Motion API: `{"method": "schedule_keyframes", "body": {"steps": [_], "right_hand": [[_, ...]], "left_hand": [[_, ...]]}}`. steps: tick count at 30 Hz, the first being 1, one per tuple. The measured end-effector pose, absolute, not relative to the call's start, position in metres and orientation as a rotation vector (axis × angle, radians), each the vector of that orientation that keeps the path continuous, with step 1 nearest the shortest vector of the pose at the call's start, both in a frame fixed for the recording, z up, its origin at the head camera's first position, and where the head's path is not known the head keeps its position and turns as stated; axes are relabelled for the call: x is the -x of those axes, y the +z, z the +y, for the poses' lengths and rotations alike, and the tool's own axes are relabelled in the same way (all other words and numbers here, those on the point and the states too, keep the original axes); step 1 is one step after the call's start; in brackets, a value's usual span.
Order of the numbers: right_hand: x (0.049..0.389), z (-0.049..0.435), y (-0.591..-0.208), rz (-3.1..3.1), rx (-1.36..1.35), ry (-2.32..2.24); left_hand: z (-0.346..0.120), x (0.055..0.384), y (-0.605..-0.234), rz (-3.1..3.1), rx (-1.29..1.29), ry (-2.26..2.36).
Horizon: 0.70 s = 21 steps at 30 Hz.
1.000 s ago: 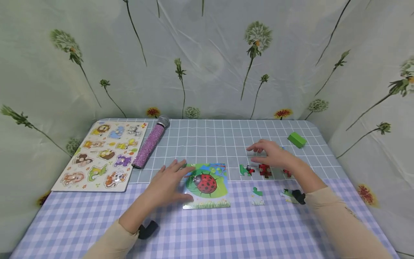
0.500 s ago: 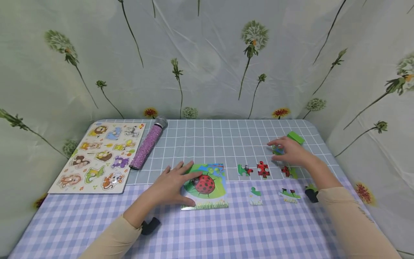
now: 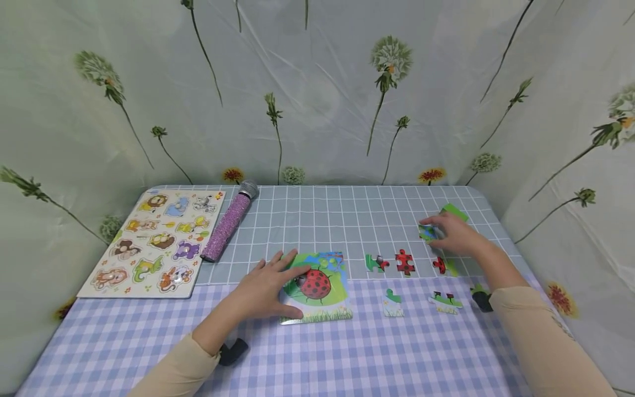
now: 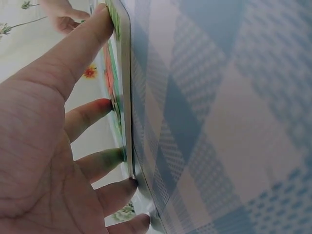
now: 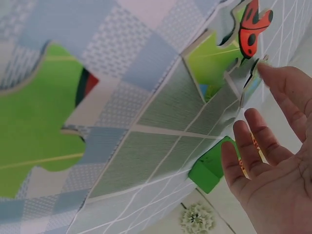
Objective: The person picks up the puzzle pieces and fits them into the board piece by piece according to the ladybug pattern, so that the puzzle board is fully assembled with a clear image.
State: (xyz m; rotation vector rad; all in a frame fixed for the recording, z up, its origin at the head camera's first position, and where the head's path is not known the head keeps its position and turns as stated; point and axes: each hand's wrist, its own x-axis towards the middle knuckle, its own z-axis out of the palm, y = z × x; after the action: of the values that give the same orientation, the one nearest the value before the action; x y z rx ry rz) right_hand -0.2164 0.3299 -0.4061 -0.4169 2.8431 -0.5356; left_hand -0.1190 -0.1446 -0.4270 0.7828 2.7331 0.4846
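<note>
My left hand [image 3: 265, 289] rests spread on the ladybug puzzle board [image 3: 324, 306], its fingertips and thumb touching the board in the left wrist view. My right hand [image 3: 456, 234] is at the far right of the table. Its thumb and index finger are at opposite edges of a blue and green puzzle piece [image 3: 426, 232], pinching it close to the tabletop; the hand partly covers the piece. In the right wrist view the thumb [image 5: 278, 75] touches this piece's edge, beside a red and green piece [image 5: 214, 56].
More pieces lie nearby: a green one with red [image 3: 377, 263], a red one [image 3: 404, 262], and several lower ones, including a white and green piece [image 3: 393, 303]. A green block [image 3: 453, 211] sits behind my right hand. Left stand a glittery microphone [image 3: 228, 226] and an animal board [image 3: 154, 242].
My right hand has moved right from above the red piece to the blue and green piece and lowered onto it. My left hand has settled onto the ladybug board, which stays in place.
</note>
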Motion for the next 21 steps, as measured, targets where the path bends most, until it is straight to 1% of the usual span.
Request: {"method": "schedule_keyframes", "body": {"steps": [21], "right_hand": [[0.2218,0.3379,-0.4128,2.848,0.393,-0.572]], "left_hand": [[-0.1443,0.1203,-0.4289,2.707,-0.768,0.531]]}}
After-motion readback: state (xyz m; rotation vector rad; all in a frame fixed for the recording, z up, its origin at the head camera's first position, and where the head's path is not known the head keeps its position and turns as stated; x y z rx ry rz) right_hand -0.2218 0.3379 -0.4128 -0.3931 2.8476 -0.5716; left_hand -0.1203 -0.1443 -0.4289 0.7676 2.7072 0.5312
